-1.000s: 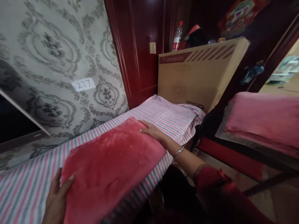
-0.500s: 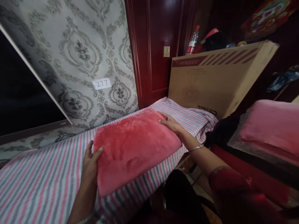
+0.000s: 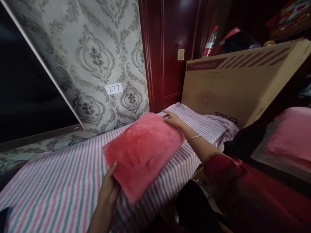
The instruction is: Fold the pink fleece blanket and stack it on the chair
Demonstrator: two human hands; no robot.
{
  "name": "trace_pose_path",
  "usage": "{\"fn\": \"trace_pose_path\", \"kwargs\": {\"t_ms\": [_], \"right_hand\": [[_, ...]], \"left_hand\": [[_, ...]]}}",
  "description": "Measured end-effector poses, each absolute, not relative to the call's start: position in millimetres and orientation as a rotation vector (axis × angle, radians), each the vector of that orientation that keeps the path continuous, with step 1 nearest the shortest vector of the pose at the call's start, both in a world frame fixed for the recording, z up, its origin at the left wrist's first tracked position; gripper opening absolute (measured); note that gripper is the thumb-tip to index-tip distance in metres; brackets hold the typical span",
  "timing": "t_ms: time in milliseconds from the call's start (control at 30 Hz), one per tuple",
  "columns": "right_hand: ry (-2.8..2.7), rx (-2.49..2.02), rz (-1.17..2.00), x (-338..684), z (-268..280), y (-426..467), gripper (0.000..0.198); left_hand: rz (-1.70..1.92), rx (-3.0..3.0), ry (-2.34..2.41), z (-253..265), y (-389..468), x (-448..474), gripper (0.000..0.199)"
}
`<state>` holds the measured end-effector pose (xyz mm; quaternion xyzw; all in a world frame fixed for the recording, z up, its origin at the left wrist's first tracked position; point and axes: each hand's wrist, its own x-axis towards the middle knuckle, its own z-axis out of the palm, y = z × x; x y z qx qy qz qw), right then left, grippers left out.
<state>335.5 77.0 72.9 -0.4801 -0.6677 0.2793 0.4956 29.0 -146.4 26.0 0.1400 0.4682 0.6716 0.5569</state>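
A soft, rectangular pink-red plush pillow (image 3: 143, 152) is seen lying on a bed covered by a sheet striped in pink, grey and white (image 3: 55, 181). The pillow is set at a slant across the bed, near the front edge. Its near lower corner is gripped by the left hand (image 3: 109, 191), with the thumb laid on top of the plush and the fingers hidden beneath. Its far upper corner is touched by the right hand (image 3: 173, 119), whose fingers are laid flat on the fabric; whether they are closed on the corner cannot be told. A thin silver bangle (image 3: 194, 137) is worn on the right wrist, above a dark red sleeve (image 3: 228, 168). Behind the bed, a grey wall with ornate damask wallpaper (image 3: 97, 58) is marked by a small white label reading 277 (image 3: 114, 88). A large flat brown cardboard box (image 3: 233, 84) is propped at the far end of the bed, beside dark red wooden panelling (image 3: 167, 51).
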Motion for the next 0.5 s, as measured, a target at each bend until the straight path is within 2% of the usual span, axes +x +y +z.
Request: {"fn": "trace_pose_path", "kwargs": {"t_ms": [100, 200, 233, 300, 400, 500], "right_hand": [[-1.488, -1.264, 0.610, 331, 40, 61, 0.036], [-1.448, -1.258, 0.630, 333, 0, 16, 0.011], [-1.436, -1.258, 0.642, 335, -13, -2, 0.012], [-1.406, -1.269, 0.727, 338, -38, -42, 0.031], [-1.199, -1.265, 1.349, 335, -65, -95, 0.046], [-1.052, -1.224, 1.787, 322, -76, -130, 0.060]], "left_hand": [[1.387, 0.194, 1.114, 1, -149, 33, 0.033], [1.404, 0.223, 1.102, -9, -149, 34, 0.034], [1.418, 0.225, 1.107, -9, -148, 35, 0.034], [1.442, 0.214, 1.122, -4, -147, 39, 0.033], [1.523, 0.246, 1.105, 6, -146, 49, 0.032], [1.627, 0.348, 1.035, 11, -145, 60, 0.042]]}}
